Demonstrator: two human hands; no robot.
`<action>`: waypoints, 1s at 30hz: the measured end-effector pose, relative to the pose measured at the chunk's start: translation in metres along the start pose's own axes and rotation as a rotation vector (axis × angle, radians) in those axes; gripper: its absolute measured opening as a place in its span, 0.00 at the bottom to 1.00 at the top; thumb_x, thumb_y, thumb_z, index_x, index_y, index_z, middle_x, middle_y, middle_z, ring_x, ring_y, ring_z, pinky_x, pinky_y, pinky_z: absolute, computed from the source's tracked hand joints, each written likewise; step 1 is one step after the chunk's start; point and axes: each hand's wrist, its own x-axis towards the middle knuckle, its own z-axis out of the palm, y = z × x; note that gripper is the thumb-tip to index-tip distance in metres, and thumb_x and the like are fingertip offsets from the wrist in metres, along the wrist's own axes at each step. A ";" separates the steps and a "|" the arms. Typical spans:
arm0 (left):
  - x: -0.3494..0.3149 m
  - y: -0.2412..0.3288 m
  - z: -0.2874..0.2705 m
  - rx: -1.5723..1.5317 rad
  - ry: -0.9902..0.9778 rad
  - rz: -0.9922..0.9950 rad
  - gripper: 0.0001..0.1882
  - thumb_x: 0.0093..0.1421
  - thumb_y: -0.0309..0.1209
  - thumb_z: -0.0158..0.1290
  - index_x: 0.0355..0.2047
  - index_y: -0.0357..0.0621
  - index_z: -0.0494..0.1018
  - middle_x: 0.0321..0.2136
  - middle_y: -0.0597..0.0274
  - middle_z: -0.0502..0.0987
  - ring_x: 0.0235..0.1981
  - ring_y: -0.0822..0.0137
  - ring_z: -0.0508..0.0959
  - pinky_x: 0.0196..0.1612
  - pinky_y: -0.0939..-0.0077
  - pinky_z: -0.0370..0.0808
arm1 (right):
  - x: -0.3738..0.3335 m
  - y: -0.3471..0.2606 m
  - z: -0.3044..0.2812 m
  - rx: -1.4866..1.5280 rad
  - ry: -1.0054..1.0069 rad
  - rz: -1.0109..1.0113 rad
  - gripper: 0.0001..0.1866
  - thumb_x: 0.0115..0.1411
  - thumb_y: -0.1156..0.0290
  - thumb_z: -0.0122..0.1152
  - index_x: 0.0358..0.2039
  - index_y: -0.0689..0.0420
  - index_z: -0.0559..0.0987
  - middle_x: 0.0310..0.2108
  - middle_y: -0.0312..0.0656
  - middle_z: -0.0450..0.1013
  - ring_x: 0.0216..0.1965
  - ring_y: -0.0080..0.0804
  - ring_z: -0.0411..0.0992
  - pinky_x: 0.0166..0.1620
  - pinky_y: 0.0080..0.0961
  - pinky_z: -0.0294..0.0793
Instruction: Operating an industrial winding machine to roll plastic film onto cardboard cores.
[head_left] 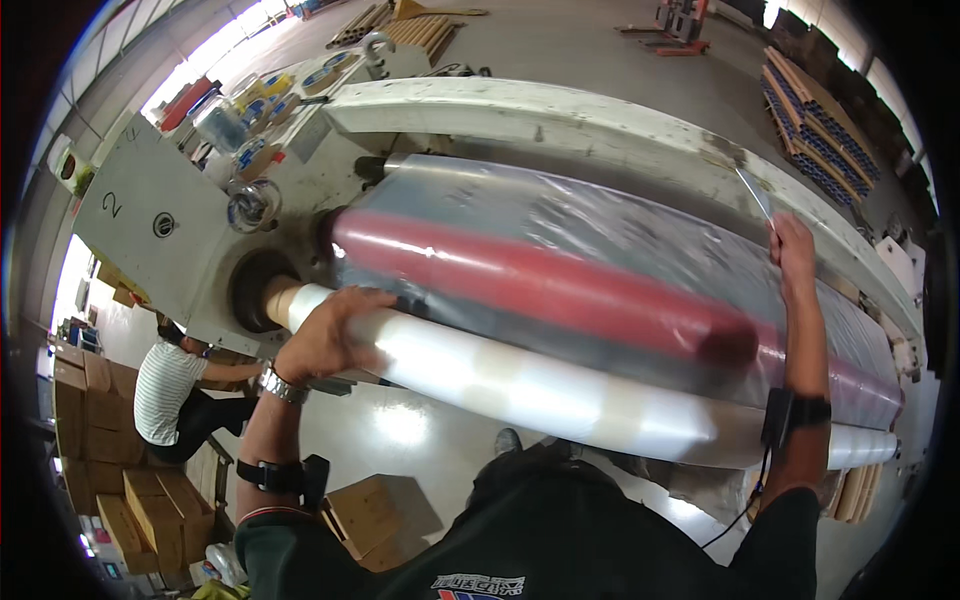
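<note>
While half-open, left hand (325, 340) against white roll (500, 380); right hand (793, 246) tight around knife (756, 193)

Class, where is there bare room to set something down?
Bare floor lies between the white roll, cardboard box and dark shoe; more between the pale beam and orange pallet truck. Crowded: the machine's left end, with tape rolls and a clear jar; beside it, the left hand touches the white roll.

Factory: roller machine (185, 270), stacked cartons (104, 420)
</note>
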 end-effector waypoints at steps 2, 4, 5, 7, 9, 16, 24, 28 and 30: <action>-0.003 -0.026 0.015 -0.356 0.457 -0.081 0.33 0.43 0.33 0.64 0.52 0.46 0.69 0.46 0.52 0.73 0.48 0.51 0.71 0.54 0.60 0.66 | -0.037 -0.008 0.024 -0.243 -0.047 -0.071 0.12 0.63 0.63 0.49 0.27 0.52 0.75 0.15 0.28 0.63 0.15 0.14 0.57 0.18 0.16 0.55; 0.002 -0.040 0.013 0.050 0.599 -0.223 0.19 0.51 0.31 0.58 0.44 0.41 0.71 0.40 0.49 0.73 0.44 0.49 0.72 0.48 0.61 0.68 | -0.093 -0.036 0.107 -0.181 -0.197 -0.675 0.11 0.63 0.65 0.50 0.36 0.57 0.76 0.29 0.34 0.72 0.23 0.18 0.65 0.25 0.19 0.65; 0.004 -0.050 0.017 0.144 0.702 -0.254 0.16 0.51 0.31 0.58 0.39 0.40 0.71 0.36 0.48 0.74 0.40 0.48 0.73 0.45 0.62 0.70 | -0.116 -0.066 0.149 -0.134 -0.444 -0.447 0.11 0.64 0.67 0.49 0.39 0.58 0.77 0.33 0.37 0.74 0.28 0.23 0.70 0.31 0.21 0.70; 0.012 -0.066 0.014 0.109 0.605 -0.409 0.14 0.50 0.31 0.57 0.36 0.39 0.70 0.32 0.49 0.74 0.36 0.47 0.73 0.40 0.59 0.70 | -0.132 -0.081 0.224 -0.183 -0.627 -0.521 0.12 0.62 0.68 0.49 0.41 0.59 0.77 0.33 0.50 0.76 0.36 0.38 0.75 0.40 0.32 0.73; 0.011 -0.089 0.012 0.073 0.532 -0.566 0.14 0.49 0.31 0.57 0.33 0.38 0.68 0.28 0.49 0.74 0.32 0.45 0.73 0.36 0.57 0.70 | -0.157 -0.120 0.285 -0.379 -0.772 -0.523 0.11 0.59 0.71 0.49 0.38 0.59 0.78 0.34 0.53 0.75 0.36 0.55 0.73 0.43 0.42 0.72; 0.017 -0.138 0.008 -0.296 0.380 -0.435 0.09 0.46 0.23 0.55 0.28 0.36 0.67 0.22 0.54 0.71 0.26 0.61 0.74 0.32 0.69 0.71 | -0.183 -0.137 0.399 -0.447 -0.799 -0.734 0.07 0.52 0.78 0.51 0.30 0.64 0.76 0.30 0.55 0.75 0.35 0.52 0.75 0.40 0.43 0.73; 0.017 -0.134 0.007 -0.234 0.375 -0.482 0.07 0.44 0.17 0.51 0.26 0.35 0.67 0.22 0.55 0.72 0.26 0.64 0.74 0.31 0.71 0.70 | -0.196 -0.148 0.449 -0.450 -0.867 -0.715 0.08 0.52 0.78 0.50 0.31 0.62 0.77 0.33 0.53 0.76 0.38 0.49 0.75 0.42 0.42 0.73; 0.018 -0.142 0.013 -0.366 0.399 -0.403 0.07 0.43 0.16 0.52 0.26 0.35 0.68 0.23 0.56 0.74 0.27 0.67 0.74 0.32 0.71 0.70 | -0.200 -0.149 0.478 -0.501 -0.941 -0.697 0.09 0.53 0.75 0.50 0.33 0.60 0.78 0.34 0.53 0.76 0.39 0.47 0.75 0.43 0.41 0.73; 0.030 -0.141 0.017 -0.472 0.416 -0.275 0.08 0.43 0.16 0.53 0.26 0.34 0.69 0.24 0.58 0.75 0.28 0.70 0.74 0.33 0.72 0.71 | -0.195 -0.146 0.481 -0.465 -0.944 -0.707 0.09 0.50 0.74 0.53 0.28 0.59 0.81 0.32 0.53 0.77 0.37 0.48 0.76 0.40 0.44 0.74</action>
